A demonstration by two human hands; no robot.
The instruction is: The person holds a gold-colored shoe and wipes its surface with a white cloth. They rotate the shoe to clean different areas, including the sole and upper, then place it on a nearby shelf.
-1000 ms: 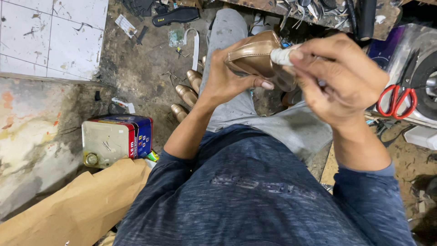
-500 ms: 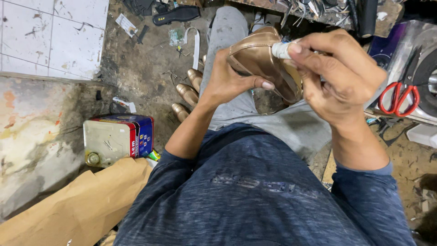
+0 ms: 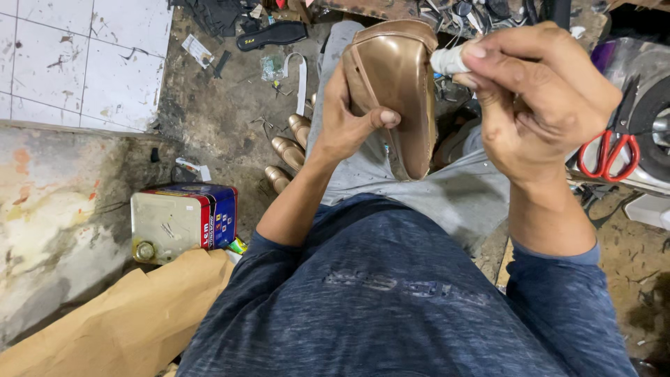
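Observation:
My left hand [image 3: 347,122] grips a shiny bronze shoe [image 3: 394,84], held upright above my lap with the thumb pressed across its side. My right hand [image 3: 541,98] pinches a small white wad of cloth [image 3: 449,60] against the shoe's upper right edge. Both hands are raised in front of my chest, over my grey trousers [image 3: 447,192].
Several bronze shoe heels [image 3: 288,150] lie on the dirty floor left of my knee. A rectangular adhesive tin [image 3: 183,220] stands at the left beside brown paper [image 3: 118,321]. Red-handled scissors [image 3: 609,150] rest at the right. A black insole [image 3: 271,35] and scraps lie farther off.
The shoe has turned more upright in my left hand, showing its broad side. My right hand with the white wad has shifted slightly along the shoe's top edge.

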